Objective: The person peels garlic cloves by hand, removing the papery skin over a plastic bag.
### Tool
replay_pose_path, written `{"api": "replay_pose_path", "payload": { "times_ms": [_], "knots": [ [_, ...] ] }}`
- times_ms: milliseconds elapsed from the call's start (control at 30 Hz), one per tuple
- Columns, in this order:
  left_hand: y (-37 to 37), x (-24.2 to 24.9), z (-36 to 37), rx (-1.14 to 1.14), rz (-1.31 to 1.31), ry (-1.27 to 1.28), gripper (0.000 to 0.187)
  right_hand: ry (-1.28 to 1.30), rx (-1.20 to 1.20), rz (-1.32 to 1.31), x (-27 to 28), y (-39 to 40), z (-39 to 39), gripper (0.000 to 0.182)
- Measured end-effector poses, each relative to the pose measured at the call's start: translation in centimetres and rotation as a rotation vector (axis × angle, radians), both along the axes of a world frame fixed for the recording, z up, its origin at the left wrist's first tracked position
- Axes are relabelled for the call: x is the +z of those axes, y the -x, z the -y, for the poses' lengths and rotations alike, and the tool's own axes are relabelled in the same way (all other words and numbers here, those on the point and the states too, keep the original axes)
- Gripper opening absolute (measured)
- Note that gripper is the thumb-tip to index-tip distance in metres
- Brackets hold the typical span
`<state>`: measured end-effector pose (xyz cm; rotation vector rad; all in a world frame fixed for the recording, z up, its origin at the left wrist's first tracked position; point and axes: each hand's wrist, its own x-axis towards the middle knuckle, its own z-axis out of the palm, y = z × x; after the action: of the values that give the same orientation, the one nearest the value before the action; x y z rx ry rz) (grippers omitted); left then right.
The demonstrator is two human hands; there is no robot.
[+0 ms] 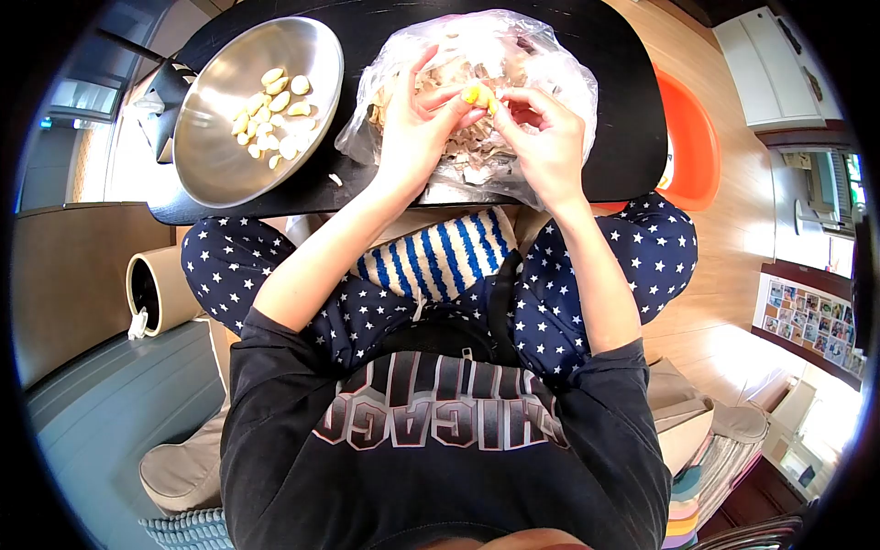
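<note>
Above an open clear plastic bag (573,78) full of papery garlic skins (486,156), both hands meet at a small yellowish garlic clove (478,95). My left hand (423,119) pinches it between thumb and fingers, its index finger raised apart. From the other side, the thumb and fingertips of my right hand (545,133) close on the clove's edge. To the left, a wide steel bowl (206,151) holds several pale peeled garlic cloves (266,115). A small white scrap (335,180) lies on the table beside the bowl.
The black table (632,137) has its front edge just above my crossed legs. A blue-and-white striped cloth (440,257) lies on my lap. An orange round seat or tub (692,137) stands right of the table. A cream cylinder (165,291) is at the left.
</note>
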<state>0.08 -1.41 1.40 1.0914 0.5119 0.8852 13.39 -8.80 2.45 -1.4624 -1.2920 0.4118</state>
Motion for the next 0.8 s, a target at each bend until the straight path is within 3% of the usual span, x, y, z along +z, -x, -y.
{"api": "replay_pose_path", "payload": {
  "times_ms": [800],
  "knots": [
    [0.02,-0.12,-0.14,-0.007,-0.037,-0.15,0.056,0.054,-0.006,-0.02,0.07,0.04,-0.11,0.015]
  ]
}}
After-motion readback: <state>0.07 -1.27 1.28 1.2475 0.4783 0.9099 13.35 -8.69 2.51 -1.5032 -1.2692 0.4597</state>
